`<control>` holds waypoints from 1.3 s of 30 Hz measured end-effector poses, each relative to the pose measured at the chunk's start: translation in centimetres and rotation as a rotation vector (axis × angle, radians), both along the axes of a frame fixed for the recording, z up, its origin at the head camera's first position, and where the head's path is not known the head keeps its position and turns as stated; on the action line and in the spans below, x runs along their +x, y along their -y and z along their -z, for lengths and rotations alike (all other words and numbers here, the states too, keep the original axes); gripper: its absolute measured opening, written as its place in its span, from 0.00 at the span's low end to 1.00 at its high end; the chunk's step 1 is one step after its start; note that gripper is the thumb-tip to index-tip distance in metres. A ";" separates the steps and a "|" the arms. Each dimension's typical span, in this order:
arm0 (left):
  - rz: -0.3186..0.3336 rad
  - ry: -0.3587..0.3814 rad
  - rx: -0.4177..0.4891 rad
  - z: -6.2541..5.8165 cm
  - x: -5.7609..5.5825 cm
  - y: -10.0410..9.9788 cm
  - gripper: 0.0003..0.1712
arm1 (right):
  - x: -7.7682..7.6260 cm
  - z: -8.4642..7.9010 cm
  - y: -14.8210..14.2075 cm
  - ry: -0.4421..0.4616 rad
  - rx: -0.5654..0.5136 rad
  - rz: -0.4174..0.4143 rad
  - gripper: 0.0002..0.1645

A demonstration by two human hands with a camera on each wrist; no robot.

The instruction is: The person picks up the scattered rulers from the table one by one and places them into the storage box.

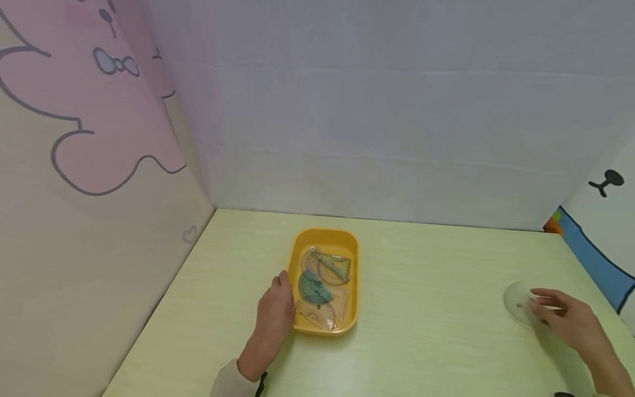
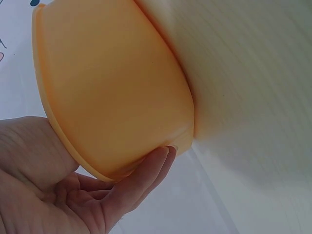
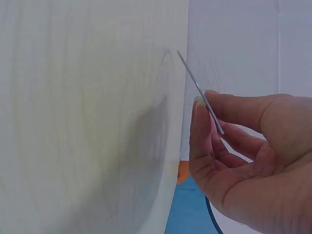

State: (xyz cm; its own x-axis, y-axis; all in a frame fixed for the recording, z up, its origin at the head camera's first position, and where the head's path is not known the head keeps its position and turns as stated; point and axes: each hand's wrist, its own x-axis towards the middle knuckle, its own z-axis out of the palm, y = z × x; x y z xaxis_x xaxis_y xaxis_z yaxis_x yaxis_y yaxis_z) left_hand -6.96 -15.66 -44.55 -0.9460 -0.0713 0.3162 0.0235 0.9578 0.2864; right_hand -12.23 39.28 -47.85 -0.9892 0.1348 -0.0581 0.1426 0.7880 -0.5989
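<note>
At the right of the table, my right hand [image 1: 570, 320] pinches a clear protractor [image 1: 518, 303] between thumb and fingers. In the right wrist view this protractor [image 3: 197, 87] is seen edge-on, held off the tabletop. My left hand [image 1: 275, 306] grips the left side of a yellow plastic tray [image 1: 354, 309]; in the left wrist view the fingers lie against its outer wall [image 2: 117, 87], by the rim. Inside the tray are a teal protractor [image 1: 313, 288], several clear protractors and a greenish set square [image 1: 339, 264], partly overlapping.
A pale yellow-green table [image 1: 426, 286] carries the tray. White sheeting [image 1: 377, 121] stands along its back edge. A panel with a pink cartoon [image 1: 109, 132] rises on the left, and another printed panel [image 1: 595, 259] is on the right.
</note>
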 end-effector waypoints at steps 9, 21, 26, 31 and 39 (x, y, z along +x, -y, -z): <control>-0.006 0.006 0.005 -0.1 -0.1 -0.1 0.12 | 0.0 -0.6 1.5 -0.024 -0.071 0.004 0.33; -0.011 0.016 0.007 -0.1 -0.1 -0.1 0.12 | 0.0 -1.4 3.0 -0.001 -0.120 -0.036 0.36; 0.000 -0.009 0.006 0.0 -0.1 0.0 0.13 | 0.2 -1.5 3.3 0.017 -0.138 -0.049 0.39; 0.014 -0.048 0.000 0.2 0.0 0.1 0.17 | 0.2 -1.8 3.7 0.021 -0.168 -0.076 0.38; 0.012 -0.056 -0.003 0.2 0.0 0.1 0.15 | 0.5 -2.1 4.7 0.002 -0.183 -0.085 0.36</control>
State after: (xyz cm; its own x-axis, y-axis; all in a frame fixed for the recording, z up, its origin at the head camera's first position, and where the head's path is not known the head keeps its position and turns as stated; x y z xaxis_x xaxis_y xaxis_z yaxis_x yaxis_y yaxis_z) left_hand -6.97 -15.72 -44.79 -0.9277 -0.0588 0.3687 0.0511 0.9582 0.2813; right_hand -11.77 34.54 -45.71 -0.9964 0.0380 -0.0760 0.0817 0.6754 -0.7329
